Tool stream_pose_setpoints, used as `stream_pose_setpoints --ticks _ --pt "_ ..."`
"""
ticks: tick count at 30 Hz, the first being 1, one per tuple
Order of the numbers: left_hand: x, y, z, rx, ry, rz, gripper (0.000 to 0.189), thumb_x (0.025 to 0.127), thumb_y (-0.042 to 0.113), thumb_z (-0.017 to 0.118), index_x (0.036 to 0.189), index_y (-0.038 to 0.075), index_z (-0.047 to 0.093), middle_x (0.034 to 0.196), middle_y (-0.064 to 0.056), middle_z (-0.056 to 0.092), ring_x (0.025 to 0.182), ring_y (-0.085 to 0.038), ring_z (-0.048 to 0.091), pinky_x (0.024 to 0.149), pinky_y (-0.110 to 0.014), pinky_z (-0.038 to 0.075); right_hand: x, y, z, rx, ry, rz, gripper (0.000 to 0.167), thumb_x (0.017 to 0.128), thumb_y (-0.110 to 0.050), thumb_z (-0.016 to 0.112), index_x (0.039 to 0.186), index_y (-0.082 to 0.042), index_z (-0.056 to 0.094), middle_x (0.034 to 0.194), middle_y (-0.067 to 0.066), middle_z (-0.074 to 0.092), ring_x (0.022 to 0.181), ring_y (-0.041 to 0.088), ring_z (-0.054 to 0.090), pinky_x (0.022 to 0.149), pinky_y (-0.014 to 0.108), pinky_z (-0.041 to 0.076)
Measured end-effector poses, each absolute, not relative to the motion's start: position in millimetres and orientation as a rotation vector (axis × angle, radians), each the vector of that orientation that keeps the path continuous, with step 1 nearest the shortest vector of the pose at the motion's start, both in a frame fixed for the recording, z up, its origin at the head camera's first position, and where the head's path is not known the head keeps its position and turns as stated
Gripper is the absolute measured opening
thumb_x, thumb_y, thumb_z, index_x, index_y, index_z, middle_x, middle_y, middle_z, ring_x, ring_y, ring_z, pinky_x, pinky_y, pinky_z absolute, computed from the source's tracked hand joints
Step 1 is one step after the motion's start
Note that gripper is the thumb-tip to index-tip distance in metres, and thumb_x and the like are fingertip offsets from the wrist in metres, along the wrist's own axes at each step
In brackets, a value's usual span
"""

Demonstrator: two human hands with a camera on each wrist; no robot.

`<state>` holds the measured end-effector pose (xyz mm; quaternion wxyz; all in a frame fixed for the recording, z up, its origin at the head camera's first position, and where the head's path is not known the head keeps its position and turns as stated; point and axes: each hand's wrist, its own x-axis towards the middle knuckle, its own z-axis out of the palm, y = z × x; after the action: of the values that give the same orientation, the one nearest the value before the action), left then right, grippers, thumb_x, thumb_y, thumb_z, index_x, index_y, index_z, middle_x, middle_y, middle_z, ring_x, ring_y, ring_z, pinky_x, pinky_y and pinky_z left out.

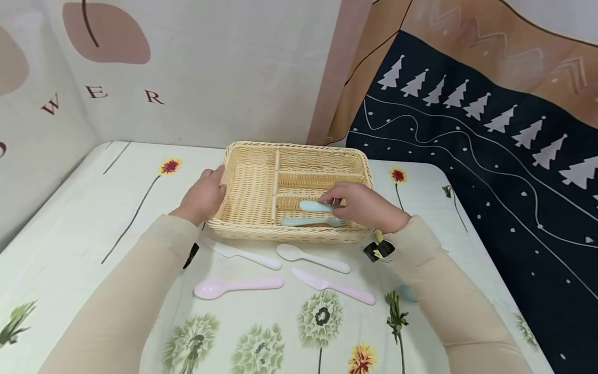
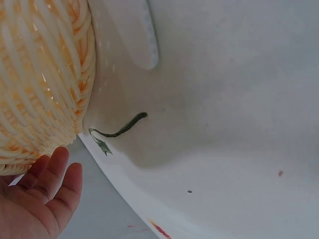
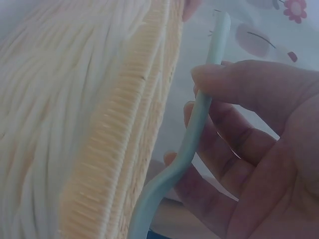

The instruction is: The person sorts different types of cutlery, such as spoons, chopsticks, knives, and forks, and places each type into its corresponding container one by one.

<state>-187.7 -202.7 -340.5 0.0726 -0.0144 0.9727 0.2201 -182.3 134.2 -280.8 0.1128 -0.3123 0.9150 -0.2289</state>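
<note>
A woven basket (image 1: 252,234) with dividers stands on the table. At its left end my left hand (image 1: 203,195) holds the rim; the left wrist view shows several fingertips (image 2: 59,154) against the basket's outer side. My right hand (image 1: 366,206) pinches a light blue piece of cutlery (image 3: 194,124) between thumb and fingers, above the front right compartment. Its rounded end (image 1: 314,206) points left in the head view; the other end is hidden by the hand. Below it, a second light blue piece of cutlery (image 1: 303,222) lies in that compartment, its right end partly covered.
In front of the basket lie a white knife (image 1: 245,254), a white spoon (image 1: 313,257), a pink spoon (image 1: 238,285) and a pink knife (image 1: 334,286). Something light blue (image 1: 407,293) shows partly behind the right sleeve. A printed curtain (image 1: 210,78) hangs behind the table.
</note>
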Motion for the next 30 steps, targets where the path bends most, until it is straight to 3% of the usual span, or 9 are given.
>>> stream_pose_setpoints --ticks 10,21,30 --pt "-187 -203 -340 -0.034 2.927 0.672 0.056 0.104 0.015 0.031 0.153 -0.002 0.009 0.143 -0.029 0.027 0.124 -0.041 0.044 0.106 -0.055 0.037 -196 117 -289 -0.930 2.644 -0.583 0.033 0.086 0.001 0.068 0.118 -0.009 0.071 0.114 0.005 0.068 0.107 0.019 0.061 0.093 0.035 0.051" --pt "-187 -204 -339 -0.041 2.925 0.680 0.057 0.104 0.015 0.031 0.153 -0.002 0.009 0.143 -0.029 0.028 0.123 -0.040 0.044 0.106 -0.055 0.037 -203 103 -296 -0.875 2.574 -0.533 0.032 0.088 0.001 0.066 0.117 -0.011 0.071 0.106 0.003 0.068 0.095 0.018 0.061 0.085 0.031 0.053" --pt "-188 -203 -341 -0.025 2.932 0.677 0.056 0.105 0.015 0.031 0.153 -0.002 0.009 0.143 -0.030 0.028 0.123 -0.040 0.044 0.106 -0.054 0.037 -204 98 -305 -0.910 2.529 -0.521 0.033 0.086 0.007 0.063 0.114 -0.010 0.072 0.104 0.004 0.069 0.092 0.017 0.061 0.085 0.031 0.053"
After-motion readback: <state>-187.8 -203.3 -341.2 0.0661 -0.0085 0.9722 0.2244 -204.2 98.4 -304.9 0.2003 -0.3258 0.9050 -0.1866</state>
